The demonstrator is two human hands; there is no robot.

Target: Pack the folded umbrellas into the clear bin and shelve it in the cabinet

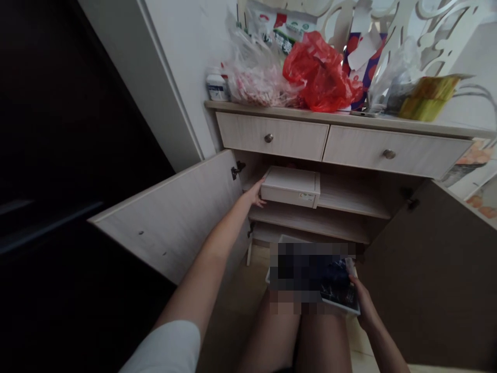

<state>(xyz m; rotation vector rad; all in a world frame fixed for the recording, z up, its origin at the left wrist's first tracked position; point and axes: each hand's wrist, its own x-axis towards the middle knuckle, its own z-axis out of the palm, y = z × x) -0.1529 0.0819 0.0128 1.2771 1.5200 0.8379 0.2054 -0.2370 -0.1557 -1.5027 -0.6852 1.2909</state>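
A white flat box (290,185) lies on the upper shelf (349,199) inside an open low cabinet. My left hand (255,194) reaches in and grips the box's left end, fingers closed on its edge. My right hand (360,303) is low, above my knees, holding the right edge of a dark flat package or tray (337,292), part of which is blurred out. Both cabinet doors stand open: the left door (174,217) and the right door (435,259).
Two shut drawers with round knobs (268,138) sit above the shelves. The cabinet top carries a red plastic bag (322,72), clear bags (252,77), a small white bottle (216,87) and a yellow-green pack (425,98). A dark doorway lies to the left.
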